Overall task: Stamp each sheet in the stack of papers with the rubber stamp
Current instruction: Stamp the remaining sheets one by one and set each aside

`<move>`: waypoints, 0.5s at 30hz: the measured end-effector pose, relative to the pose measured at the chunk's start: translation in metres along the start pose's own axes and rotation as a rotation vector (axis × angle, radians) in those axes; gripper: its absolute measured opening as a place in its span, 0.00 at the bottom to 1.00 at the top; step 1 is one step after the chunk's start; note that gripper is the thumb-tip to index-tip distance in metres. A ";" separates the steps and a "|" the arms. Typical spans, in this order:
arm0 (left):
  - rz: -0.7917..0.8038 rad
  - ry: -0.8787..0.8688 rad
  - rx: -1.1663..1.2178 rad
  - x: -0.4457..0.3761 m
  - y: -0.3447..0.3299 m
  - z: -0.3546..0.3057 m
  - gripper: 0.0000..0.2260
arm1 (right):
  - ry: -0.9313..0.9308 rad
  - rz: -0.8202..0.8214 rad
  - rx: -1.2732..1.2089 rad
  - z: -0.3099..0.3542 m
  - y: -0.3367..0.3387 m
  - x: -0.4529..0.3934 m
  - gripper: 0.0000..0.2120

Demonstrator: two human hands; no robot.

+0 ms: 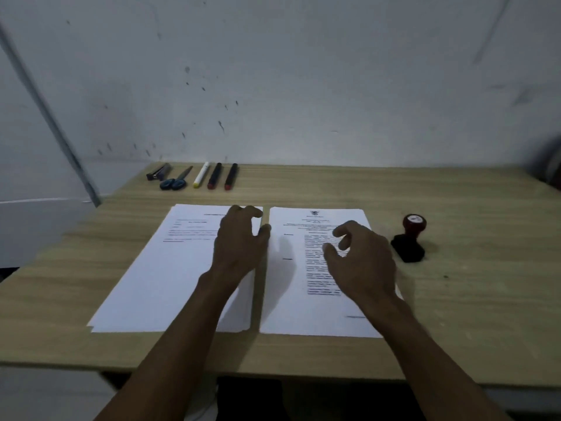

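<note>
Two piles of printed white sheets lie side by side on the wooden table. My left hand hovers over the right edge of the left pile, fingers loosely curled, holding nothing. Above the upper part of the right pile is my right hand, its fingers also loosely curled and empty. The rubber stamp, with a dark red knob and a black base, stands upright on the table just right of the right pile, apart from both hands.
Along the table's far edge lie a stapler, blue-handled scissors, a white marker and two black markers. A stained white wall rises right behind them. The table's front edge runs below the piles.
</note>
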State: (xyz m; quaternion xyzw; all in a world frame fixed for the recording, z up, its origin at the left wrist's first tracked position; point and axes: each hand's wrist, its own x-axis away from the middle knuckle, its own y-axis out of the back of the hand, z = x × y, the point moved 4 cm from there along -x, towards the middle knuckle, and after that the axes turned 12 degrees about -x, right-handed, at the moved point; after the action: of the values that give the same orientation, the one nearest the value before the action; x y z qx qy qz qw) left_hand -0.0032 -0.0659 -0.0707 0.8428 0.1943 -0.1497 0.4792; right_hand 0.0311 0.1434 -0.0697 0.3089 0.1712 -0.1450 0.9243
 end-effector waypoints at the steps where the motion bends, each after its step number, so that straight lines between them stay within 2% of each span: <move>1: 0.020 -0.044 0.009 0.001 -0.009 -0.012 0.14 | -0.032 -0.043 0.016 -0.011 0.010 -0.004 0.12; 5: 0.073 -0.170 0.055 0.005 -0.037 -0.051 0.12 | -0.177 -0.233 0.097 -0.051 0.048 -0.019 0.16; 9: 0.094 -0.220 0.103 0.005 -0.056 -0.077 0.11 | -0.222 -0.353 0.132 -0.074 0.070 -0.029 0.25; 12: 0.119 -0.237 0.116 0.003 -0.066 -0.087 0.11 | -0.200 -0.372 0.141 -0.082 0.077 -0.035 0.31; 15: 0.140 -0.245 0.103 -0.001 -0.073 -0.092 0.11 | -0.194 -0.297 0.163 -0.089 0.077 -0.045 0.36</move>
State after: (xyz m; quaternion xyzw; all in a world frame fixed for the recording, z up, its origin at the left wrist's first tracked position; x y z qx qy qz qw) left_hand -0.0327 0.0475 -0.0796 0.8531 0.0673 -0.2276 0.4646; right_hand -0.0011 0.2655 -0.0781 0.3385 0.1126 -0.3225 0.8768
